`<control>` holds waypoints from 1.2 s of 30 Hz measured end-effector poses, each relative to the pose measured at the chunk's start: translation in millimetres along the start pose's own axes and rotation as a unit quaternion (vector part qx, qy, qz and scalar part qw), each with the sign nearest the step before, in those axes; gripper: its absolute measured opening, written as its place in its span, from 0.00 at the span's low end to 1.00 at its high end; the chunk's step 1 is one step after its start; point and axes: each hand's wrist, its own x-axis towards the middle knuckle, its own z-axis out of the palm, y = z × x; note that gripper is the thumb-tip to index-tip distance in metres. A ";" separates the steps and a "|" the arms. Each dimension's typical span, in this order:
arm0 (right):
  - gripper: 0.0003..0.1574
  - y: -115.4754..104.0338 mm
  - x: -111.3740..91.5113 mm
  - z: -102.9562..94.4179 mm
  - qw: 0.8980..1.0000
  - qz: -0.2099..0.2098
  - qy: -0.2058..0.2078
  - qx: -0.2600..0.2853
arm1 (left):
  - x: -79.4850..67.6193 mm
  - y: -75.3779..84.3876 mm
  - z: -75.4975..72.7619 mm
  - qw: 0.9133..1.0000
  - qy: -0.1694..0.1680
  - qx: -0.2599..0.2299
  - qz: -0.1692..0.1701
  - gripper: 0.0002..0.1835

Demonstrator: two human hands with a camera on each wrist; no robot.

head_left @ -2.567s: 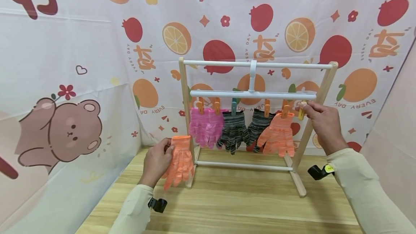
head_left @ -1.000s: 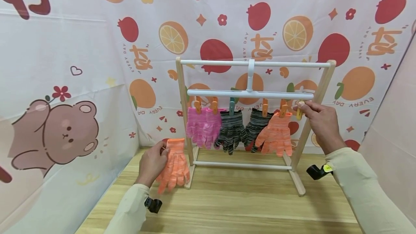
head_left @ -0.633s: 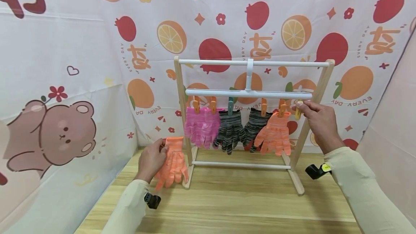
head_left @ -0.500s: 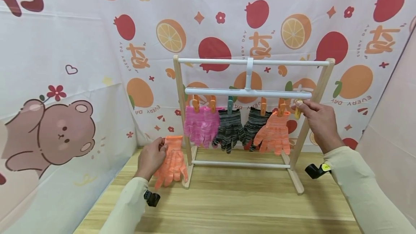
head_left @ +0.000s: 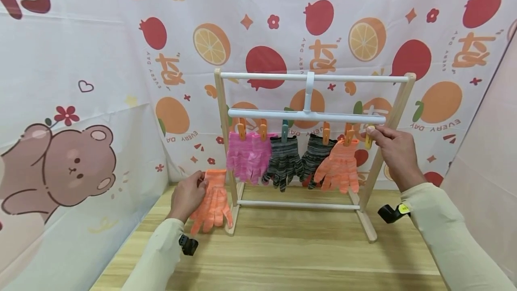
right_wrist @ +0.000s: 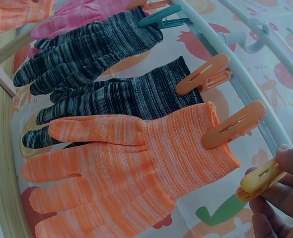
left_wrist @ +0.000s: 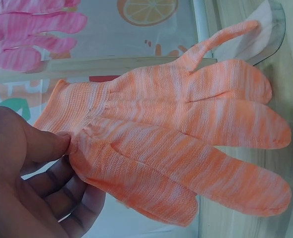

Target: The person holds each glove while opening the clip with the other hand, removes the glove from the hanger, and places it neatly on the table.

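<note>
Head view: the left hand (head_left: pixel 188 196) pinches the loose orange glove (head_left: pixel 214 202) at its cuff, out at the person's left beside the left upright (head_left: pixel 221 102) of the rack; the glove's long axis runs close to upright, cuff on top, fingers down; the right hand (head_left: pixel 400 154) pinches the yellow clip (head_left: pixel 369 139) just below the right end of the hanger bar (head_left: pixel 262 113); glove and clip are thus well apart, the cuff lower than the clip, with pink gloves (head_left: pixel 249 156), dark striped gloves (head_left: pixel 284 156) and the clipped orange glove (head_left: pixel 338 165) hanging between; for the two to meet, I judge, the cuff must come rightward and up.

Left wrist view: the thumb presses the cuff's side edge, the other fingers curled behind; the glove's fingers point away from the hand.

Right wrist view: thumb and fingers pinch the yellow clip, near the clipped orange glove's cuff but apart from it; whether the clip's mouth is parted, I cannot tell.
</note>
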 end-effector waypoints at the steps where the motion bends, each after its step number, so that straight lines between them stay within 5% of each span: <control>1: 0.38 -0.1 0.4 0.0 1.000 -0.003 0.001 -0.002 | 0.9 0.2 0.2 1.000 0.000 0.000 0.000 0.05; 36: 0.36 1.8 2.3 -0.7 1.000 -0.004 -0.003 0.003 | 18.5 -20.7 25.6 0.999 -0.036 -0.006 -0.019 0.08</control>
